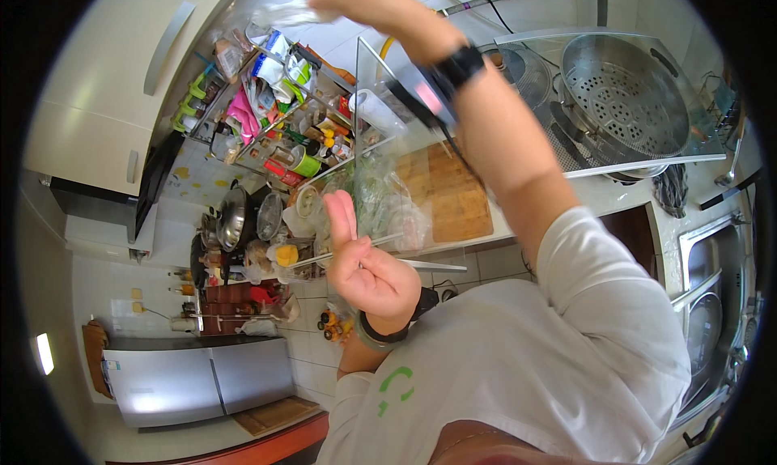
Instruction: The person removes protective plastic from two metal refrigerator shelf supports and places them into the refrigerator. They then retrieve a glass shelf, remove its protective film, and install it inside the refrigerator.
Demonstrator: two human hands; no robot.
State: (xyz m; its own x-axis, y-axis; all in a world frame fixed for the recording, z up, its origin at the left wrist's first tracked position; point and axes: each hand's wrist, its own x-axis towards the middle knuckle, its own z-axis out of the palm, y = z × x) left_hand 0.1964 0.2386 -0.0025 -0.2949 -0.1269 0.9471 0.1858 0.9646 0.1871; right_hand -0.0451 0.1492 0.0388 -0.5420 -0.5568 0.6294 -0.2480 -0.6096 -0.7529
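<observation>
My right hand [346,0] is raised at the top and blurred. It pinches a crumpled white cloth or tissue [291,13] above the condiment rack [285,122]. My left hand [373,274] is at the middle, two fingers extended upward and the others curled around the metal-trimmed edge of an upright clear glass panel [376,149]. Its far fingertips are partly hidden. Through the glass show a wooden cutting board [452,192], a paper towel roll [376,112] and green leafy vegetables in a clear plastic bag [370,192].
A perforated metal steamer [625,98] lies behind another glass panel at right, near the sink [707,319]. Bottles and packets crowd the rack. A wok [234,216] stands farther left. Cream cabinets [103,82] hang upper left; a silver fridge [200,380] is lower left.
</observation>
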